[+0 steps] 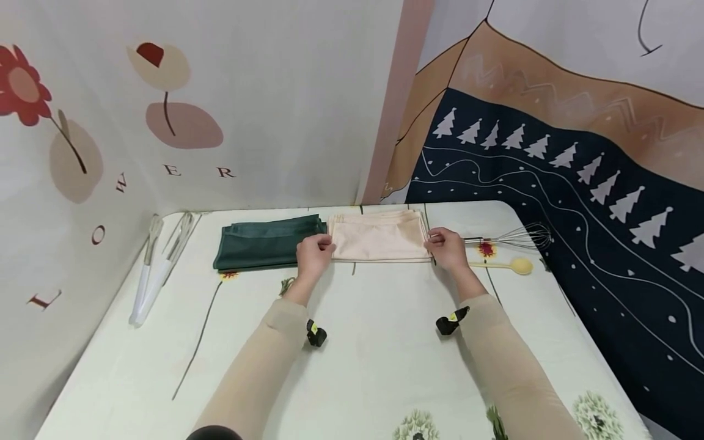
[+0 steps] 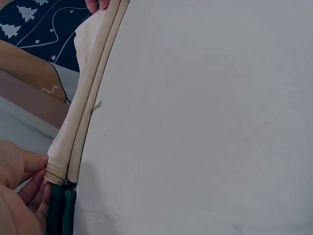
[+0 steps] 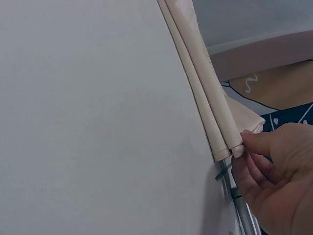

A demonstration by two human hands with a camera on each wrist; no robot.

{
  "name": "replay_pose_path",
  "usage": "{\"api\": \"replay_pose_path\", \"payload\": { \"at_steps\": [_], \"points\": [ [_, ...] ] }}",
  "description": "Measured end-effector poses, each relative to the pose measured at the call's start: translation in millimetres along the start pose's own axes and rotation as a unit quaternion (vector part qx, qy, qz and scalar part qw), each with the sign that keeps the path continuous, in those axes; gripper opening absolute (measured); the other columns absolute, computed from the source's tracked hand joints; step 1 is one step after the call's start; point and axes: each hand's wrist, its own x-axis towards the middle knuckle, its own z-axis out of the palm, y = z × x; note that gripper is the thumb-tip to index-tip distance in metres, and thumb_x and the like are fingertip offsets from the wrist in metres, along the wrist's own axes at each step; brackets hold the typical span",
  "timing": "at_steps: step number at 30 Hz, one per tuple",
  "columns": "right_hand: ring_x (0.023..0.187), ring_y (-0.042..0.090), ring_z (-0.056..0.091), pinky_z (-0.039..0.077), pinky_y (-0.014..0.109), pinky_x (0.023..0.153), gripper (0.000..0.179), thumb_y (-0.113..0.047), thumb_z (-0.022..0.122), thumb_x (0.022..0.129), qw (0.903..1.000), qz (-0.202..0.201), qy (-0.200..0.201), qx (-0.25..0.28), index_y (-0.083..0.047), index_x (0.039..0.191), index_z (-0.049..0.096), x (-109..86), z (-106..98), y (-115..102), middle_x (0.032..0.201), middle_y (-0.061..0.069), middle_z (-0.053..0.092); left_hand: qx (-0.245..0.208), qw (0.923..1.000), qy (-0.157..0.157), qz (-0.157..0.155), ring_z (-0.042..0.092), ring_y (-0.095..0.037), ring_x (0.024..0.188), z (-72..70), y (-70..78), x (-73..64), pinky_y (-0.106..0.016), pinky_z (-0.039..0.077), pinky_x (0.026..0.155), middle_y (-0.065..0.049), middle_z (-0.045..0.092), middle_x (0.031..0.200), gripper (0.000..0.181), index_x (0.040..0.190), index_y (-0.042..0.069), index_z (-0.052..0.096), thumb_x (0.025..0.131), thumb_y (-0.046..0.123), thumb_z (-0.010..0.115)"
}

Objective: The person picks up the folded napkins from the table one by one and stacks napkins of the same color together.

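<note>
A folded cream cloth (image 1: 379, 237) lies near the back edge of the table, in several layers. My left hand (image 1: 315, 256) pinches its left end between thumb and fingers; the left wrist view shows the thumb on top of the cloth's corner. At the opposite end my right hand (image 1: 447, 249) pinches the right corner, and in the right wrist view its thumb (image 3: 259, 142) presses on the fold. A folded dark green cloth (image 1: 264, 244) lies directly left of the cream one, its end beside my left fingers.
A whisk (image 1: 522, 237) and a yellow spoon (image 1: 519, 265) lie to the right, partly behind my right hand. White-handled tongs (image 1: 147, 275) and a similar white-handled utensil (image 1: 170, 263) lie at the far left. Printed curtains hang behind the white table (image 1: 379, 342).
</note>
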Motion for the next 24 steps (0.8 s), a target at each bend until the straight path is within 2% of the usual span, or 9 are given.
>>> {"api": "replay_pose_path", "payload": {
  "at_steps": [6,13,16,19,24],
  "points": [
    [0.094,0.029,0.065,0.051,0.022,0.072,0.024,-0.006,0.067,0.096,0.9998,-0.014,0.016,0.006,0.005,0.117,0.067,1.3,3.9,8.3,0.104,0.020,0.068,-0.001,0.9999,-0.011,0.007,0.068,-0.028,0.096,-2.7,-4.4,-2.5,-0.041,0.056,0.081,-0.014,0.073,0.105,0.023,0.115,0.001,0.074,0.096,0.012,0.071],
    [0.105,0.035,0.066,0.054,0.043,0.090,0.032,-0.013,0.067,0.097,0.9983,-0.029,0.051,0.002,0.005,0.123,0.064,-9.0,4.7,10.5,0.113,0.023,0.066,0.015,0.9990,-0.017,0.040,0.063,-0.029,0.105,-12.6,-10.7,-10.4,-0.044,0.050,0.093,-0.012,0.069,0.113,0.025,0.119,0.005,0.072,0.098,0.017,0.069],
    [0.110,0.037,0.064,0.051,0.047,0.096,0.036,-0.014,0.066,0.098,0.9976,-0.030,0.062,-0.003,0.005,0.127,0.061,-13.9,2.0,11.1,0.120,0.024,0.064,0.035,0.9979,-0.016,0.052,0.060,-0.030,0.111,-18.7,-13.5,-14.5,-0.045,0.047,0.097,-0.012,0.067,0.118,0.026,0.122,0.007,0.071,0.099,0.019,0.068],
    [0.115,0.038,0.061,0.050,0.049,0.098,0.038,-0.015,0.065,0.099,0.9979,-0.036,0.053,-0.011,0.006,0.130,0.059,-20.6,-2.3,11.1,0.124,0.025,0.061,0.056,0.9964,-0.015,0.063,0.059,-0.031,0.114,-25.1,-17.3,-20.4,-0.048,0.045,0.100,-0.012,0.065,0.122,0.029,0.125,0.008,0.070,0.100,0.022,0.067],
    [0.125,0.040,0.054,0.047,0.052,0.102,0.046,-0.019,0.063,0.100,0.9996,-0.029,0.003,-0.004,0.005,0.138,0.053,-36.6,-9.9,8.7,0.134,0.025,0.056,0.066,0.9953,-0.026,0.066,0.058,-0.033,0.115,-36.3,-25.9,-36.1,-0.050,0.045,0.099,-0.014,0.062,0.126,0.033,0.128,0.007,0.068,0.099,0.025,0.068]
  ]
}}
